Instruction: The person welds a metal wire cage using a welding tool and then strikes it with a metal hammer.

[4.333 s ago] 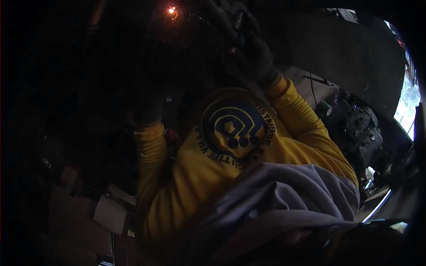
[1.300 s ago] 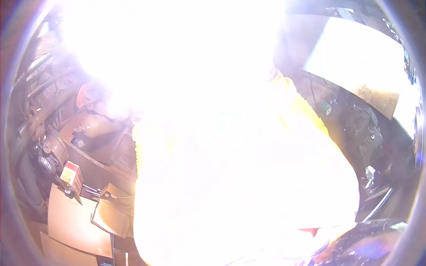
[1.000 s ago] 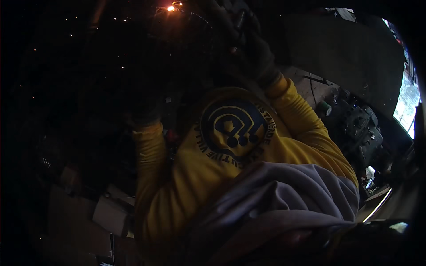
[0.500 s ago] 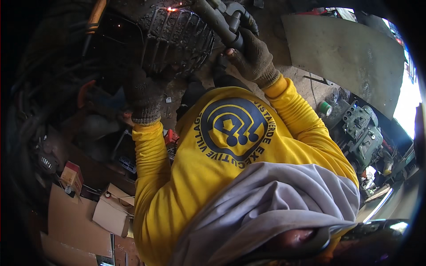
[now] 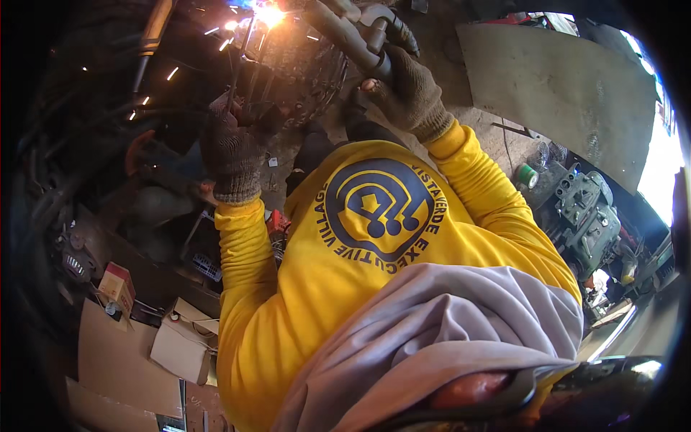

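Note:
My left hand point(image 5: 234, 147), in a dark knitted glove, is closed at the near left end of a barred metal frame point(image 5: 277, 79); its fingers are partly lost in shadow. Thin bars run away from that hand toward a bright welding arc point(image 5: 270, 14) at the top of the view, where sparks fly off to the left. My right hand point(image 5: 410, 93), gloved with a bare thumb tip, grips a thick grey welding electrode holder point(image 5: 345, 32). The holder slants up and left, and its far end leaves the picture. I cannot make out an electrode in it.
A long orange-and-black handled tool point(image 5: 152, 36) is at the upper left. Cardboard point(image 5: 119, 360) and an open box point(image 5: 183, 338) lie at lower left. To the right are a large metal sheet point(image 5: 554, 93), a green-labelled roll point(image 5: 527, 176) and an engine-like metal block point(image 5: 586, 212).
A faint red glow at the frame's far end has become a bright arc with flying sparks. The holder has shifted slightly left; my arms have hardly moved.

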